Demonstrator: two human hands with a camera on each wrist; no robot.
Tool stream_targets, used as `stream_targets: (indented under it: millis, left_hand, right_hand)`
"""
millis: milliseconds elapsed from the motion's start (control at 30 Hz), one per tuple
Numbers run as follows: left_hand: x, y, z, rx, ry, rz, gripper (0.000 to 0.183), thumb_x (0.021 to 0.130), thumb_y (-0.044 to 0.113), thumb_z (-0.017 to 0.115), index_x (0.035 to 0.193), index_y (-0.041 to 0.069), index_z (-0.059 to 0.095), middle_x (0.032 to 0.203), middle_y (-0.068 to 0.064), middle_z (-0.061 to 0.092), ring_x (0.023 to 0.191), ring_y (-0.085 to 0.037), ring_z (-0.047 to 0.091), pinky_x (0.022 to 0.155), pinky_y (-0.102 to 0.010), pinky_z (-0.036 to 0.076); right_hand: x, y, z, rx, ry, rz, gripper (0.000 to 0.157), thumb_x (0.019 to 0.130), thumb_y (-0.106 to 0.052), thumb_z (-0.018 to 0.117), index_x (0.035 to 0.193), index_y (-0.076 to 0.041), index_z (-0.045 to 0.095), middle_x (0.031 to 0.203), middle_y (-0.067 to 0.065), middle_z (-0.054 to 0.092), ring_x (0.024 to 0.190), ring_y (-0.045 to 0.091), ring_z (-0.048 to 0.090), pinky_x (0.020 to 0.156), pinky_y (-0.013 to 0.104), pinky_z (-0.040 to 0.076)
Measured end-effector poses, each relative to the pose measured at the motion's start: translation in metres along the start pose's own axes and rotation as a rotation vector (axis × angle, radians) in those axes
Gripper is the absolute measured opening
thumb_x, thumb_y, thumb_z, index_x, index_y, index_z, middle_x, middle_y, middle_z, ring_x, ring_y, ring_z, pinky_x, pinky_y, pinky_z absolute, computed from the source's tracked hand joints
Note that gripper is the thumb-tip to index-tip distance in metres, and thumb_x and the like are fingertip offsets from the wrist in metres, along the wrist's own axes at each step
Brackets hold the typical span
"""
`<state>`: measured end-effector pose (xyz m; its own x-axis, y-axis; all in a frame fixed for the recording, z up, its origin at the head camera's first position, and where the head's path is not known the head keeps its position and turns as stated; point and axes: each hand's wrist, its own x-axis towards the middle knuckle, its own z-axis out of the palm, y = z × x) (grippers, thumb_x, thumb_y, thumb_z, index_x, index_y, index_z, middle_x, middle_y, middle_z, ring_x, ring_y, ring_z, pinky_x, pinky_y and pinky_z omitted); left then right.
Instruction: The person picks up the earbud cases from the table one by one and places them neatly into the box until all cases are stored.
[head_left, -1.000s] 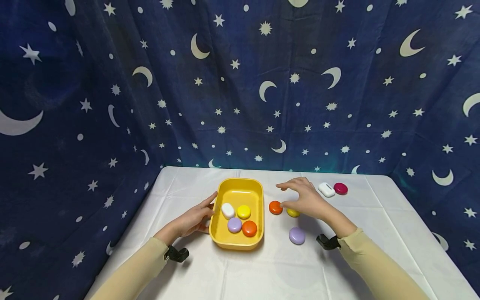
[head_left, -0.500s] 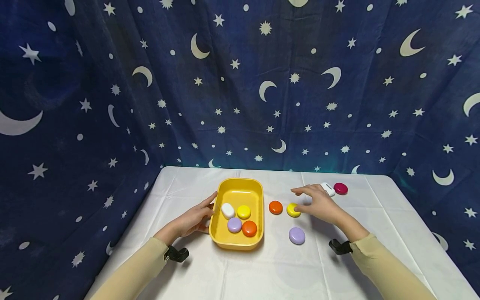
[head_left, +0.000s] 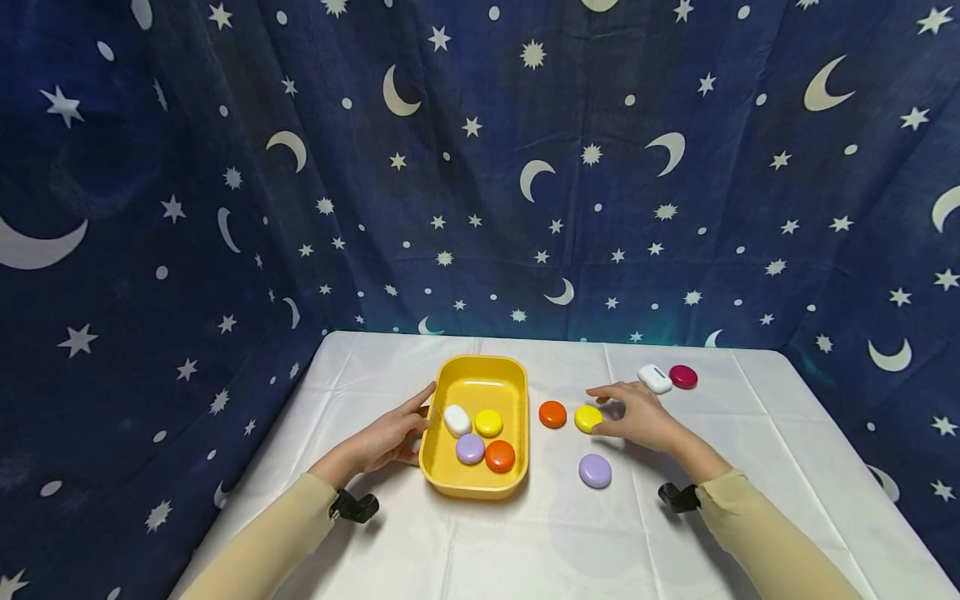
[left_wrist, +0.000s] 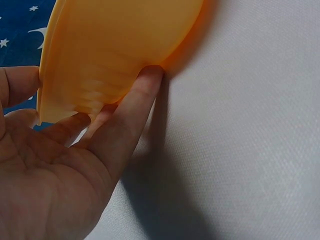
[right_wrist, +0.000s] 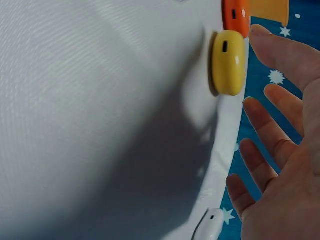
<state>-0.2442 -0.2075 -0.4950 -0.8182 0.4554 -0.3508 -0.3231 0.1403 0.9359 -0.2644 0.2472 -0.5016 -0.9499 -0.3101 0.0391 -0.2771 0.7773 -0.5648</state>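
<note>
My left hand (head_left: 386, 437) rests its fingers against the outer left wall of a yellow tray (head_left: 480, 367); in the left wrist view its fingers (left_wrist: 145, 92) lie along that wall. My right hand (head_left: 633, 415) hovers over the table with fingers spread round a glossy yellow disc (head_left: 588, 418). In the right wrist view, a gap shows between the thumb (right_wrist: 280, 50) and the yellow disc (right_wrist: 231, 62), which has a small dark slot in its side. An orange disc (head_left: 552, 414) lies to its left, a lilac disc (head_left: 595, 471) nearer me.
Inside the tray lie a white rounded piece (head_left: 457, 421), a yellow disc (head_left: 489, 423), a lilac disc (head_left: 470, 449) and an orange disc (head_left: 500, 456). Behind my right hand are a white case (head_left: 655, 378) and a crimson disc (head_left: 683, 377). A starry curtain (head_left: 480, 183) hangs behind the white-covered table.
My right hand has shifted right, away from the orange disc, and come lower beside the yellow disc, uncovering it. The left hand and tray have stayed in place.
</note>
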Motion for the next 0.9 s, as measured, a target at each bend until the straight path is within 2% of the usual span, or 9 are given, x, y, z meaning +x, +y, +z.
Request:
stream_targets:
  millis: [200,433,900]
  left_hand:
    - [0.000,-0.001,0.000,-0.001,0.006,-0.005,0.079,0.100,0.011,0.049,0.165,0.038,0.013,0.167,-0.020,0.021,0.110,-0.034,0.065,0.081,-0.050,0.060]
    - [0.000,-0.001,-0.001,-0.003,0.008,-0.009,0.078,0.100,0.011,0.049,0.165,0.040,0.015,0.167,-0.018,0.020,0.111,-0.034,0.065,0.082,-0.051,0.060]
    - [0.000,0.000,0.000,-0.006,0.012,-0.009,0.078,0.101,0.011,0.048,0.165,0.038,0.013,0.167,-0.019,0.021,0.114,-0.034,0.064,0.083,-0.051,0.060]
  right_hand:
    - [0.004,0.005,0.006,-0.012,-0.043,0.038,0.070,0.075,-0.038,0.090,0.137,-0.016,0.066,0.118,0.002,0.069,0.114,0.029,0.050,0.096,0.051,0.044]
    - [0.005,0.008,0.011,-0.029,-0.085,0.070,0.070,0.075,-0.042,0.090,0.136,-0.018,0.066,0.132,0.007,0.065,0.119,0.030,0.048,0.100,0.057,0.041]
    - [0.008,0.011,0.017,-0.053,-0.084,0.070,0.066,0.075,-0.040,0.089,0.134,-0.019,0.068,0.132,0.007,0.065,0.117,0.031,0.048,0.100,0.057,0.037]
